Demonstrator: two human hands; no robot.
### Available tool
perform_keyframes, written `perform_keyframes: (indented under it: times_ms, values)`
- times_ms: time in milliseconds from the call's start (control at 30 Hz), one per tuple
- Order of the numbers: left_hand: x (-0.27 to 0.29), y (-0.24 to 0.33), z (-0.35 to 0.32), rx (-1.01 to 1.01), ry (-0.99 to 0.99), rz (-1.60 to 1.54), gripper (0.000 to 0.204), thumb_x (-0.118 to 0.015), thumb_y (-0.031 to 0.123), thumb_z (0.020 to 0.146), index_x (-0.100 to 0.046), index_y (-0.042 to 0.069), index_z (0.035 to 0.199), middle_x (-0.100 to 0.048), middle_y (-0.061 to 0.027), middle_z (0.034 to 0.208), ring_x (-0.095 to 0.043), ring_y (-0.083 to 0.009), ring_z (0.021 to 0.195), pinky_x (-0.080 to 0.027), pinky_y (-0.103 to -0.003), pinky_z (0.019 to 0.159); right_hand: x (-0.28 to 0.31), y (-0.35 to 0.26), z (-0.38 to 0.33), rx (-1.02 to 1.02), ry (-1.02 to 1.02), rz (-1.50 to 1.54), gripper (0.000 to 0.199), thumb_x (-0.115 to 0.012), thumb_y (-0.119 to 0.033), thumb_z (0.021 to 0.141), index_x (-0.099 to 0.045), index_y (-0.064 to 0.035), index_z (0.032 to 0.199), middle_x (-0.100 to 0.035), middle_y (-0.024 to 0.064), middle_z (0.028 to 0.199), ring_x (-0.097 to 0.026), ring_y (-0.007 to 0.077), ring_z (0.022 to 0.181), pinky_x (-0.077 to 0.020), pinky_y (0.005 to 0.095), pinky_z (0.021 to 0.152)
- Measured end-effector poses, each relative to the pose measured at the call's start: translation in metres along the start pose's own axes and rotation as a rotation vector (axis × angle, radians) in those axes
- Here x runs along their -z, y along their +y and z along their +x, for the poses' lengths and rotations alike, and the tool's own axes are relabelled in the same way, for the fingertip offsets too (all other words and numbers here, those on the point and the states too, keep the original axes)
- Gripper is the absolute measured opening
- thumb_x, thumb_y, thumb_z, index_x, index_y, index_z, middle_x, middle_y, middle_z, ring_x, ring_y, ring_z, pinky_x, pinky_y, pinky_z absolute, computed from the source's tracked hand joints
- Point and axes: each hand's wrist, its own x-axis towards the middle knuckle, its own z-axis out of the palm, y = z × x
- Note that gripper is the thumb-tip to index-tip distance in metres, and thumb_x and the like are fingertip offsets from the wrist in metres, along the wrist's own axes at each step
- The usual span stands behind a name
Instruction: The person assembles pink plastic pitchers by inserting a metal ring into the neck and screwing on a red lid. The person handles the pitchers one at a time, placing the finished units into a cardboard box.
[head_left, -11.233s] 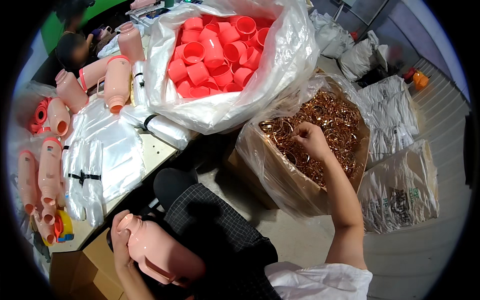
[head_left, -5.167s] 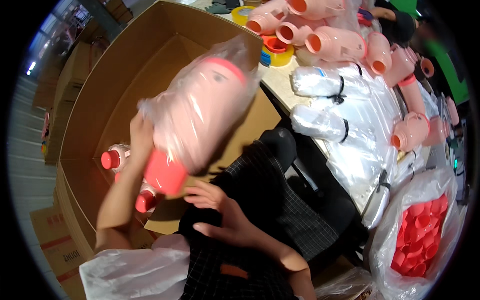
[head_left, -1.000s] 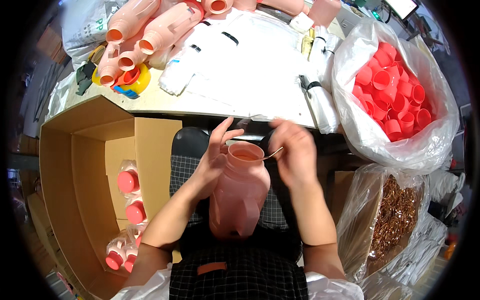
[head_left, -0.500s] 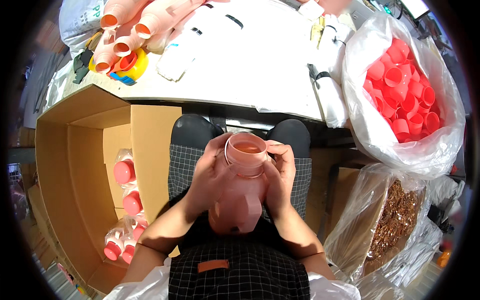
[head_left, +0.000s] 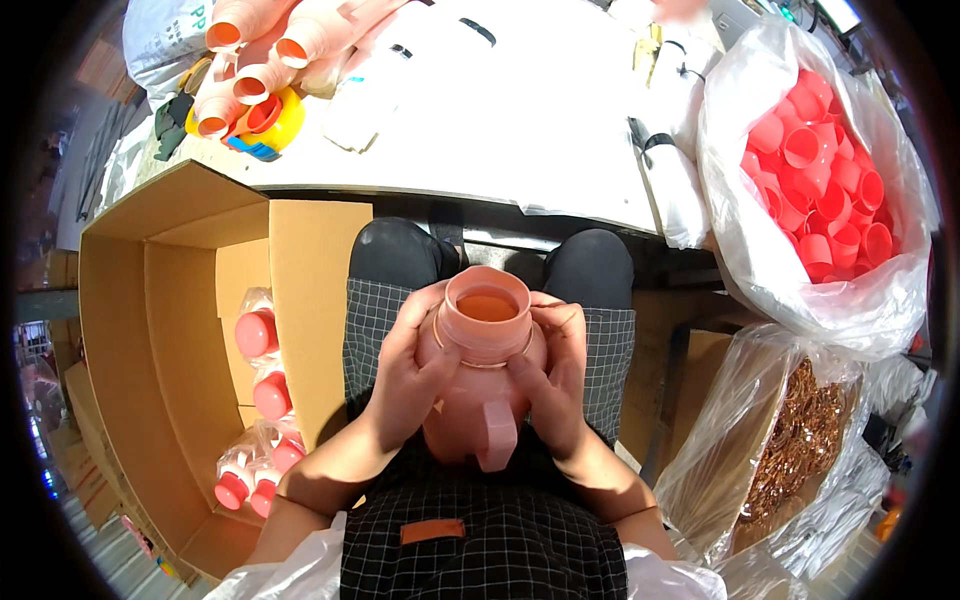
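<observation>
A pink plastic jug (head_left: 467, 412) stands in my lap, tilted toward me, its handle (head_left: 498, 436) on my side. Its round, threaded mouth (head_left: 488, 302) is uncapped and faces up. My left hand (head_left: 412, 365) wraps the left side of the neck and shoulder, its thumb pressed just under the neck. On the right side my right hand (head_left: 556, 372) grips in the same way, thumb on the shoulder, fingers bent behind the neck. A thin line, perhaps a ring, runs round the base of the neck between the thumbs.
To the left, an open cardboard box (head_left: 150, 330) holds several bagged jugs with red lids (head_left: 257, 334). More pink jug bodies (head_left: 330, 35) lie on the white table (head_left: 500, 140). At right are a plastic bag of red cups (head_left: 810, 190) and a plastic-lined box of coppery pieces (head_left: 795, 450).
The thin ring that stood out around the mouth no longer shows there. Both hands have slid lower on the neck, thumbs now pressing at its base. The mouth has tipped further toward me.
</observation>
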Motion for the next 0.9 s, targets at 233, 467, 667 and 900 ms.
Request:
perform_keyframes:
  times_ms: [233, 467, 667, 900]
  values:
    - [0.001, 0.002, -0.003, 0.107, 0.048, -0.272, 0.043, -0.045, 0.004, 0.098, -0.049, -0.003, 0.139, -0.057, -0.0127, 0.138, -0.055, -0.0196, 0.126, -0.041, -0.033, 0.109, -0.005, -0.01, 0.018, -0.39, 0.061, 0.275, 0.017, -0.047, -0.005, 0.098, -0.044, -0.0042, 0.115, -0.055, 0.0088, 0.112, -0.054, 0.0132, 0.102, -0.0468, 0.0278, 0.093]
    - [0.03, -0.015, 0.02, 0.148, -0.153, -0.35, 0.037, -0.05, 0.006, 0.091, -0.062, -0.002, 0.126, -0.064, -0.0082, 0.123, -0.059, -0.0183, 0.111, -0.045, -0.031, 0.101, 0.012, 0.013, 0.049, -0.64, -0.215, 0.635, 0.017, -0.051, 0.001, 0.091, -0.055, -0.006, 0.106, -0.059, 0.0024, 0.098, -0.056, 0.0094, 0.086, -0.0461, 0.0217, 0.074]
    - [0.031, -0.055, 0.061, 0.291, -0.046, -0.533, 0.028, -0.054, 0.01, 0.097, -0.06, -0.001, 0.122, -0.066, -0.0127, 0.118, -0.067, -0.021, 0.103, -0.055, -0.033, 0.092, 0.01, -0.001, 0.066, -0.255, -0.043, 0.441, 0.041, -0.074, -0.013, 0.084, -0.057, -0.0031, 0.12, -0.065, 0.01, 0.118, -0.063, 0.0191, 0.11, -0.0502, 0.0302, 0.095]
    - [0.012, -0.051, 0.046, 0.084, 0.426, -0.04, 0.031, -0.049, 0.025, 0.104, -0.061, 0.006, 0.125, -0.062, -0.0043, 0.106, -0.059, -0.0127, 0.098, -0.048, -0.029, 0.086, 0.046, -0.085, 0.055, 0.426, -0.015, -0.242, 0.07, -0.093, -0.013, 0.067, -0.056, -0.0025, 0.127, -0.061, 0.0155, 0.124, -0.061, 0.0214, 0.115, -0.0505, 0.0374, 0.099]
